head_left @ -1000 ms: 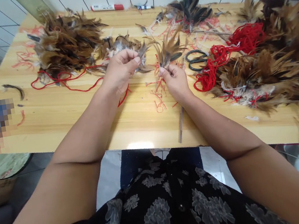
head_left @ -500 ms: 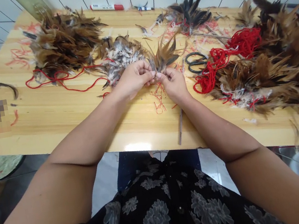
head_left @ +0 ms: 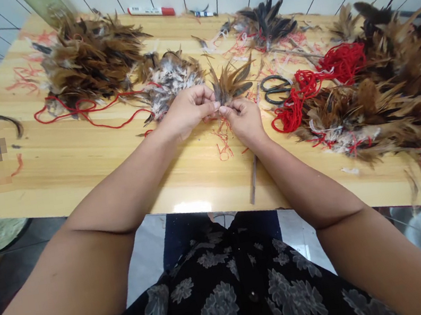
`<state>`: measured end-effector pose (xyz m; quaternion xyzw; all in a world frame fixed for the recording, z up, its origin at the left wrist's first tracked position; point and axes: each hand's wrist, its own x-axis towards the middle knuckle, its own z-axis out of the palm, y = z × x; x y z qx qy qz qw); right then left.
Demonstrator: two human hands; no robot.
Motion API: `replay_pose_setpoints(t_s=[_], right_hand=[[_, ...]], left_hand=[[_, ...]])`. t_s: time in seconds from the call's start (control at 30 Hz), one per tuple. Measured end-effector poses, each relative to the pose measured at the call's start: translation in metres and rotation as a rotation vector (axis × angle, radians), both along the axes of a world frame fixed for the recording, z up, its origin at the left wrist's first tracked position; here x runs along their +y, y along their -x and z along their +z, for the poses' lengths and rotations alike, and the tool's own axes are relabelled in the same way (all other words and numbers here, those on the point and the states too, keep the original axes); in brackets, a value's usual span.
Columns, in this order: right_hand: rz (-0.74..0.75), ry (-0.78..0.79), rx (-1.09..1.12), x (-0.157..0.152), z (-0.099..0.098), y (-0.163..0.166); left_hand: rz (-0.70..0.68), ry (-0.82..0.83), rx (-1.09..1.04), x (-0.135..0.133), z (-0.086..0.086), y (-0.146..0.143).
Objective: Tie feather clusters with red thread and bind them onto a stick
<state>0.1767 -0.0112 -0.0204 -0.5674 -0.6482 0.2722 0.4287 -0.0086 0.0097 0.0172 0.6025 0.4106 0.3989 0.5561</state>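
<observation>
My left hand (head_left: 187, 112) and my right hand (head_left: 245, 118) meet above the middle of the wooden table (head_left: 86, 162). Both pinch the base of a small bunch of brown feathers (head_left: 231, 82), which fans up and away from my fingers. A grey-white clump of feathers (head_left: 169, 82) lies just behind my left hand. Short bits of red thread (head_left: 224, 142) lie on the table under my hands. A thin stick (head_left: 253, 178) runs from below my right wrist to the table's front edge.
A large brown feather pile (head_left: 91, 59) lies at the back left with a long red string (head_left: 82, 114). Black scissors (head_left: 276, 88) and a red yarn heap (head_left: 321, 74) sit right of my hands. More feather bundles (head_left: 393, 89) cover the right side. A marker (head_left: 150, 11) lies at the back.
My left hand came right from the grey-white clump to meet my right hand at the small feather bunch. Both hands now grip its base together.
</observation>
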Motion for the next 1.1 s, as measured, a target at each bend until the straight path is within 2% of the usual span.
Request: replay_pose_setpoints(t_s=[0.13,0.33,0.6,0.83,1.1], right_hand=[[0.042,0.019,-0.029,0.002,-0.004,0.0],[0.031,0.06,-0.029,0.0,0.004,0.003],[0.07,-0.003,-0.107,0.001,-0.005,-0.001],[0.01,0.037,-0.262,-0.009,0.006,0.005],[0.021,0.023,-0.252,-0.007,0.003,0.003]], left_hand=[[0.015,0.047,-0.057,-0.001,0.003,-0.003],[0.035,0.162,-0.154,-0.003,0.01,-0.007],[-0.08,0.144,-0.14,0.006,-0.003,0.004],[-0.067,0.126,-0.135,0.006,-0.004,0.002],[-0.053,0.15,-0.11,0.005,-0.008,0.002]])
